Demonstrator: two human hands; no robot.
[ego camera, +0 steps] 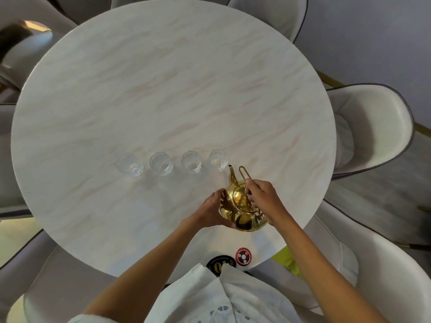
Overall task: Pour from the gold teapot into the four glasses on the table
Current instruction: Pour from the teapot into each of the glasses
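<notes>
A shiny gold teapot [241, 207] stands on the round marble table [163, 89] near its front edge. Its spout points up toward the rightmost glass [218, 160]. My left hand [210, 209] cups the pot's left side. My right hand [263, 199] pinches the base of the thin wire handle [243, 173], which stands raised over the lid. The clear glasses sit in a row; the other three are the second from right [191, 162], the second from left [161, 163] and the leftmost [130, 164]. All look clear inside; any liquid is too hard to tell.
Pale padded chairs ring the table, one at the right [373, 127] and one at the lower right [382, 264]. Two round coasters, one red [243, 256] and one black [220, 265], lie at the table's near edge above my white garment [221, 299].
</notes>
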